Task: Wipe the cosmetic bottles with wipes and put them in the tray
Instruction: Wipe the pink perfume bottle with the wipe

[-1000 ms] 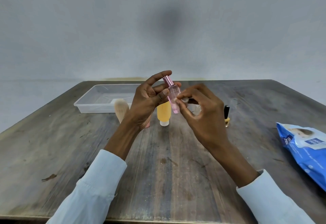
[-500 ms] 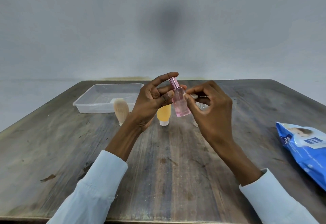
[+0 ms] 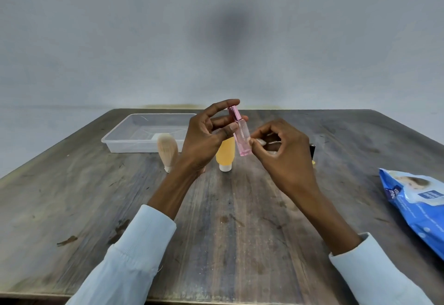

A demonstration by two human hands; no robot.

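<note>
Mid-frame above worktop (image 3: 240, 220), my left hand (image 3: 204, 141) pinches pink spray bottle (image 3: 241, 134) near-upright; right hand (image 3: 283, 151) pinches wipe (image 3: 260, 141) against its lower right side.

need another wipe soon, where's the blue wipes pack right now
In the head view, the blue wipes pack lies at the table's right edge, right of the right hand.

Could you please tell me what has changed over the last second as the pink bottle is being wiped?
The right hand, pinching the wipe, slid from the upper body of the pink bottle down to its base. The left hand kept holding the bottle near its cap. The tray, tubes and wipes pack stayed put.
</note>
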